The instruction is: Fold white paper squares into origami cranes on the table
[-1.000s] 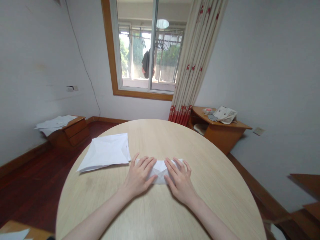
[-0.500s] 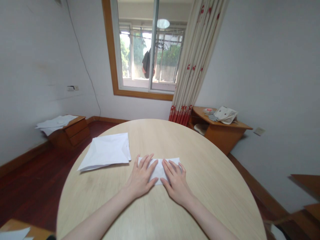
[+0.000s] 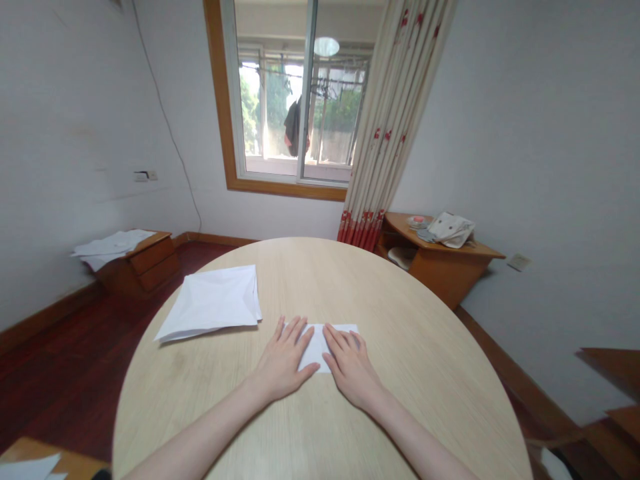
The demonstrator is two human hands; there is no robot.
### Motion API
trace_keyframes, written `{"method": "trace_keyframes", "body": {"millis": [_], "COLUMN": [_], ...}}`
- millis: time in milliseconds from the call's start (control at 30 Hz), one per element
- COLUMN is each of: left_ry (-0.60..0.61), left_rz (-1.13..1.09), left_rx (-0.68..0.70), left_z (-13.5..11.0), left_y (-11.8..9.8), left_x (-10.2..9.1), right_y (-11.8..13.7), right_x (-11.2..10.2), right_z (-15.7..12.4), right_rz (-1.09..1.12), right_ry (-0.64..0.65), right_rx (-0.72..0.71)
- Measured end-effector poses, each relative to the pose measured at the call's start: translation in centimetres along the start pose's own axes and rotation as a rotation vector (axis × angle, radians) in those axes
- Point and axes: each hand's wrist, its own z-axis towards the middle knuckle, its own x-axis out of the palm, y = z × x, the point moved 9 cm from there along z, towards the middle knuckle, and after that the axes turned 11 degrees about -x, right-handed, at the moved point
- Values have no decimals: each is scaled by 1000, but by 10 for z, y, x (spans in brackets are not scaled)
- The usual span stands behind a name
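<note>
A small white sheet of paper point(image 3: 316, 347), apparently folded, lies flat on the round wooden table point(image 3: 320, 433). My left hand point(image 3: 286, 357) rests on its left part, palm down with the fingers spread. On the right part lies my right hand point(image 3: 350, 363), its fingers stretched out and slightly apart. Between the two hands a strip of the paper shows; its left and right portions are mostly hidden under my fingers. To the left on the tabletop is a larger stack of folded white paper point(image 3: 213, 300).
Against the left wall a low wooden cabinet point(image 3: 153, 260) carries more white sheets point(image 3: 110, 247). A wooden corner desk point(image 3: 445, 267) with a cloth bag point(image 3: 451, 229) stands at the back right, beside the curtain point(image 3: 395, 120). More paper point(image 3: 30, 469) lies at the lower left.
The small paper's far edge has come slightly nearer to me, and my fingertips with it. Both hands stay flat on the paper. The larger stack has not moved.
</note>
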Motion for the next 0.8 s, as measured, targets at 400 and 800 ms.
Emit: {"method": "trace_keyframes", "body": {"millis": [400,800], "left_ry": [151,235], "left_rz": [-106,-112], "left_rx": [54,8], "left_z": [-3,0], "left_y": [1,6], "left_x": [29,35], "right_y": [-3,-10], "right_x": [17,26], "right_z": [-3,-6], "right_rz": [23,98], "right_ry": [116,205], "right_rx": [-31,-82]}}
